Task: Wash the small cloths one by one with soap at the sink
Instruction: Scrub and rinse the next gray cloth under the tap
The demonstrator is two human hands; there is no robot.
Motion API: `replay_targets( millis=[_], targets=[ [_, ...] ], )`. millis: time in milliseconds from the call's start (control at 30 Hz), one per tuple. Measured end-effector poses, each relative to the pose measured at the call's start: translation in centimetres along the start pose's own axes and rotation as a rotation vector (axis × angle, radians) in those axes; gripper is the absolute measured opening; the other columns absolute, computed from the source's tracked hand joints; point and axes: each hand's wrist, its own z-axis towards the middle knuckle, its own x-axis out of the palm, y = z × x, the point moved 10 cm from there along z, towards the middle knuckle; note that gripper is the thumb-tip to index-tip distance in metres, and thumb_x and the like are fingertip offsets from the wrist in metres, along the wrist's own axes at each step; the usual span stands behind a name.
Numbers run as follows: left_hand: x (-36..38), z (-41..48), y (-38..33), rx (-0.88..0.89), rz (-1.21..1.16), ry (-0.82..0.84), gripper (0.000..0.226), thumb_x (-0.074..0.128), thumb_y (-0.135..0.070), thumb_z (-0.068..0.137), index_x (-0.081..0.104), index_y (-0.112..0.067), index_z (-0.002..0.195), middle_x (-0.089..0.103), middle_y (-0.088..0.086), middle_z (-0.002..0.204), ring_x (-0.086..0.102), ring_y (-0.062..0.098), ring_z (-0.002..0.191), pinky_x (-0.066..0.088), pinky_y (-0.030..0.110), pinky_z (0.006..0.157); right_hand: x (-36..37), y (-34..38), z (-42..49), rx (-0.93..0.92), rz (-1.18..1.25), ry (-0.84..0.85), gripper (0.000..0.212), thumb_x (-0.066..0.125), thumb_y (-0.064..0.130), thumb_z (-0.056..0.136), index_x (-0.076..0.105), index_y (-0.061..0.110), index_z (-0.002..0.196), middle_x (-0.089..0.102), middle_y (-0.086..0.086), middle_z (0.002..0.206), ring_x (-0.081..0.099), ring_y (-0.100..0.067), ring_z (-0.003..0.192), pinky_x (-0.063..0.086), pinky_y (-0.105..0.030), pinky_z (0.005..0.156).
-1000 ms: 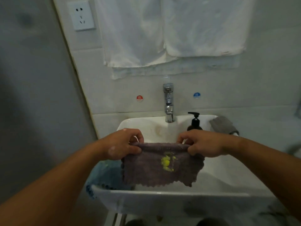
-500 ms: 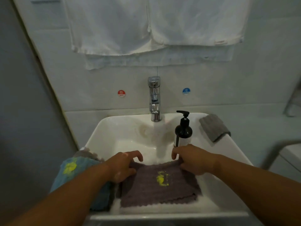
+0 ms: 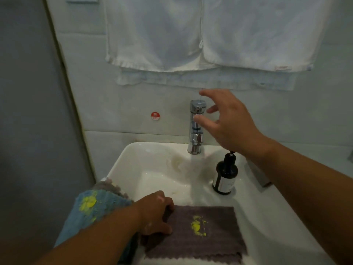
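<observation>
Blue cloth with a yellow stain drapes over the left rim of the sink. Beside it, the left hand curls its fingers round the left edge of the purple-grey cloth, which lies flat at the basin's front, smeared yellow. The right hand hovers beside the top of the tap, fingers spread, holding nothing; whether it touches is unclear. A dark soap bottle stands below that wrist.

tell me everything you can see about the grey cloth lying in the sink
The grey cloth is a dull purplish-grey square, ribbed and fluffy like microfibre, with a scalloped near edge and a yellow smear near its middle. It lies spread flat at the near side of the sink. The left hand grips its left edge.
</observation>
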Motion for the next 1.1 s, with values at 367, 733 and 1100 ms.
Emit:
replay_targets(
  millis=[367,733,1100],
  targets=[
    [0.0,0.2,0.3,-0.004,-0.017,-0.01,0.07,0.078,-0.052,0.083,0.049,-0.032,0.144,0.043,0.0,0.133,0.05,0.025,0.121,0.047,0.038,0.105,1.0,-0.8,3.0,0.009,-0.032,-0.014,0.027,0.067,0.037,0.095,0.076,0.024,0.117,0.072,0.005,0.104,0.06,-0.004,0.086,0.041,-0.015,0.079],
    [-0.1,0.4,0.4,0.001,0.01,-0.033,0.072,0.077,-0.055,0.082,0.049,-0.032,0.144,0.041,0.001,0.133,0.052,0.026,0.12,0.048,0.036,0.103,0.5,-1.5,4.4,0.098,0.073,-0.051,0.021,0.069,0.035,0.095,0.079,0.025,0.11,0.077,0.007,0.097,0.059,0.002,0.075,0.035,0.005,0.066],
    [0.2,0.5,0.2,0.0,0.02,-0.027,0.073,0.076,-0.057,0.082,0.048,-0.032,0.145,0.042,0.001,0.134,0.052,0.026,0.12,0.049,0.037,0.103,0.5,-1.5,4.3,0.11,0.111,-0.044,0.023,0.069,0.033,0.095,0.077,0.022,0.114,0.077,0.006,0.103,0.06,0.002,0.08,0.033,0.008,0.067]
  ],
)
